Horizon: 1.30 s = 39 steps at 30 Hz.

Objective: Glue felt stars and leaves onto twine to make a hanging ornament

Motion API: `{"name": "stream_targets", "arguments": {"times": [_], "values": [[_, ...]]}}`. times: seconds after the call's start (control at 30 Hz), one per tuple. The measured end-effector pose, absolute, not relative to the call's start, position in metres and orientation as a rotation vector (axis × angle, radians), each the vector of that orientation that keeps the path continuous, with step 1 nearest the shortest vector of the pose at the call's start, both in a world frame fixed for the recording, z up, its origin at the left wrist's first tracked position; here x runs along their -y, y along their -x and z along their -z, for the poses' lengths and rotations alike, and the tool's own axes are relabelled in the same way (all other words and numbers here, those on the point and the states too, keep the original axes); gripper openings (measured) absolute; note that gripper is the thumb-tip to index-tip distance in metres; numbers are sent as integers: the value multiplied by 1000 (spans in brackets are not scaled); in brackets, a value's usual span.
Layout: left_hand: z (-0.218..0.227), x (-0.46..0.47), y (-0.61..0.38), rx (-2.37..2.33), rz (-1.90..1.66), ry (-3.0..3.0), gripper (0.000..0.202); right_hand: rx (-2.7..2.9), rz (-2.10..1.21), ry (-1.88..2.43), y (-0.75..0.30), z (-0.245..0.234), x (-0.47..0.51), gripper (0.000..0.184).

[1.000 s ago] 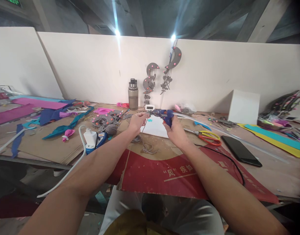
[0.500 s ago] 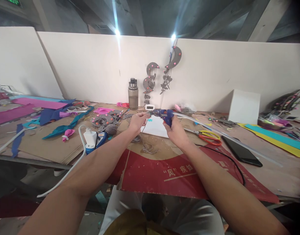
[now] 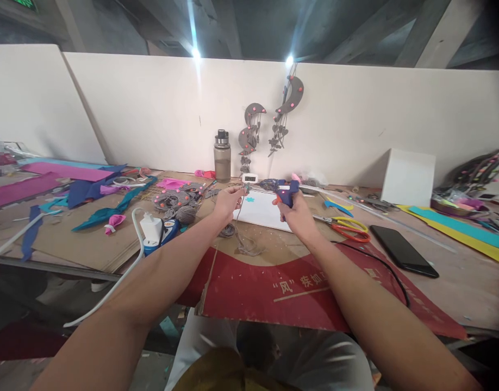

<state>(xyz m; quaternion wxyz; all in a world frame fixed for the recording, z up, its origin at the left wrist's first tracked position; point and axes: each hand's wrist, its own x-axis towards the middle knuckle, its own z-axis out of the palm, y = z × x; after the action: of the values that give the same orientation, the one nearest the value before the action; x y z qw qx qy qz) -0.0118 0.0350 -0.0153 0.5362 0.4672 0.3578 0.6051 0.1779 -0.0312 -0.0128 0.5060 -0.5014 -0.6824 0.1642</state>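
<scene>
My left hand [image 3: 228, 203] is pinched on a small piece with grey yarn [image 3: 240, 209] hanging from it; the piece is mostly hidden by the fingertips. My right hand [image 3: 299, 216] is wrapped around the handle of a blue glue gun [image 3: 289, 194], its nozzle side towards the left hand but apart from it. A long clear glue stick [image 3: 380, 216] trails to the right behind the gun. Below the hands lies a white sheet [image 3: 266, 212] bearing a small turquoise shape [image 3: 250, 199]. Loose grey yarn [image 3: 249, 247] lies on the cardboard nearer to me.
Scissors [image 3: 349, 228] and a black phone [image 3: 403, 251] lie to the right, by a black cable [image 3: 390, 269]. Left are a white plug [image 3: 150, 228], grey yarn balls [image 3: 187, 213] and coloured fabric strips [image 3: 111, 209]. A bottle [image 3: 222, 157] stands behind, near hanging moon ornaments [image 3: 292, 95].
My right hand has drawn the glue gun back to the right, away from my left hand, and turned it. The clear stick has shifted with it. My left hand stays nearly still.
</scene>
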Motion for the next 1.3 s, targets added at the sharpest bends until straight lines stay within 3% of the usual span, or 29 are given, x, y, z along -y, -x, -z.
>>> {"name": "stream_targets", "arguments": {"times": [0.1,0.27,0.6,0.7,0.8,0.97,1.1,1.3], "values": [[15,-35,12,-861,-1446,-1123,23,1581,-450,1424,-190,16,19,28],[12,-29,9,-858,-1475,-1212,21,1633,-221,1878,-207,20,6,17],[9,-17,2,-917,-1473,-1413,16,1751,-97,2046,-209,26,10,21],[10,-14,1,-1005,-1510,-1584,13,1685,-44,1868,-200,20,17,20],[10,-10,-1,-1114,-1602,-1847,9,1541,-384,1463,-180,15,26,20],[9,-3,-5,-1102,-1709,-2207,4,1192,-1091,906,-147,11,39,41],[10,-1,-7,-1060,-1680,-2302,6,1074,-1265,794,-143,7,42,53],[20,-7,-10,-1061,-1563,-2039,5,1137,-1273,818,-147,9,38,37]]}}
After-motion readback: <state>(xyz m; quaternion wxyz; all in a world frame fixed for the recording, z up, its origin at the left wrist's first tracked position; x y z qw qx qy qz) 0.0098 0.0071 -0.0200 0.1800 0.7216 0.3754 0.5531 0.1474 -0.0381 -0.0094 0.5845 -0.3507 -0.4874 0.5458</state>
